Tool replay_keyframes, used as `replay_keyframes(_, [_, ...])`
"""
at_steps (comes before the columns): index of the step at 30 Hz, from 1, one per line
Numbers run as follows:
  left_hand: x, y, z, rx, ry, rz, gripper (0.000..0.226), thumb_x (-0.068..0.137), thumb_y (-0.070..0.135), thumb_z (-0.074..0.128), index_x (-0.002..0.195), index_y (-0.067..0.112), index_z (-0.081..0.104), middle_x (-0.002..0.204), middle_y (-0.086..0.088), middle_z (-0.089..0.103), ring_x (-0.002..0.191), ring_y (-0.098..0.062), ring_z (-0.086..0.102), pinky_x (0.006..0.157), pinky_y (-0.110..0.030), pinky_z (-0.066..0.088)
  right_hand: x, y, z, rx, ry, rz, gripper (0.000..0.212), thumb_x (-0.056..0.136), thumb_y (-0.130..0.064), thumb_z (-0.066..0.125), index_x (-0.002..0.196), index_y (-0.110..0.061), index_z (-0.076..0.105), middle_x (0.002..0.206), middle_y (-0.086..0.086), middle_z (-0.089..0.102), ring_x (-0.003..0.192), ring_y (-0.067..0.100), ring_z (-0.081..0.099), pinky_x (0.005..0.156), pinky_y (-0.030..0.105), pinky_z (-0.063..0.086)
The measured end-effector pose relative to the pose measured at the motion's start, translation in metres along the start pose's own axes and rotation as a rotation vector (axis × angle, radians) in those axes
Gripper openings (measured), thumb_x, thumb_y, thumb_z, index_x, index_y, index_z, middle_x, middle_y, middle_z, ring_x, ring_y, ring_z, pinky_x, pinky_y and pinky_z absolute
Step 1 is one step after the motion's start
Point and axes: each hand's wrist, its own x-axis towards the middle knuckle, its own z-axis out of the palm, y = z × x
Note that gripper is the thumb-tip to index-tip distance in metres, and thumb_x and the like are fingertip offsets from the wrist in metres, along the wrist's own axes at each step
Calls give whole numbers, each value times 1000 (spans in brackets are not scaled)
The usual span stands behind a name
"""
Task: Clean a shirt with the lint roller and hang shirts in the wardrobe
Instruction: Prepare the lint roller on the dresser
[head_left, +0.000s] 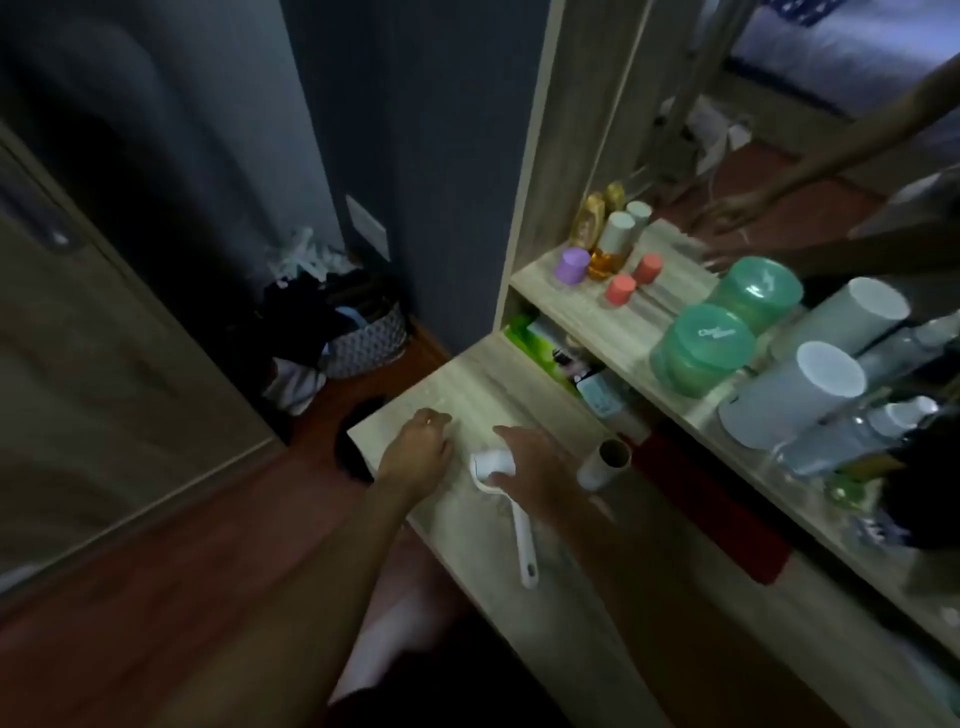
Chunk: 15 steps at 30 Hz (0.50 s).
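Note:
A white lint roller (511, 512) lies on the light wooden dresser top (561, 613), handle pointing toward me. My right hand (535, 470) covers the roller head, fingers curled round it. My left hand (418, 452) rests just left of the roller on the wood, fingers curled under; whether it holds anything is hidden. A spare paper roll tube (605, 465) lies to the right of my right hand. No shirt shows in this view.
A mirror shelf carries small bottles (605, 244), two green jars (701, 348) and grey cups (800, 395). A laundry basket (358, 338) full of clothes stands on the floor by the blue wall. A wardrobe door (104, 364) is at the left.

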Motion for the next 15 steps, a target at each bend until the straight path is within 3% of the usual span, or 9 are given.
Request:
replay_keyframes(3, [4,8,7,-75,-36,-30,40,93,16,48,130,4,51,130,-18,51,111,-34,56,93,-40,46,8,9,14,17,24,-45,58,74,-36,51,122,-5,62,120,19,64,109,37,62,94,53,48])
replay_keyframes(7, [6,11,20,-147,-96,-71,37,92,19,50,125,3,58,120,-20,61,107,-32,60,90,-36,48,17,10,14,-6,-59,-14,51,83,-30,63,131,-13,56,138,10,52,130,28,44,109,45,32])
replay_keyframes(11, [7,15,24,-275,-90,-134,33,93,19,50,120,5,63,117,-17,65,105,-30,61,88,-31,47,21,12,12,65,-94,-15,52,84,-33,64,131,-14,55,130,6,57,122,24,49,104,34,31])
replay_keyframes(15, [9,15,20,-432,-83,-182,32,89,17,58,118,6,66,115,-14,69,106,-26,63,93,-31,49,21,12,9,129,-103,5,62,78,-46,51,133,-17,51,130,4,55,118,22,49,101,37,37])
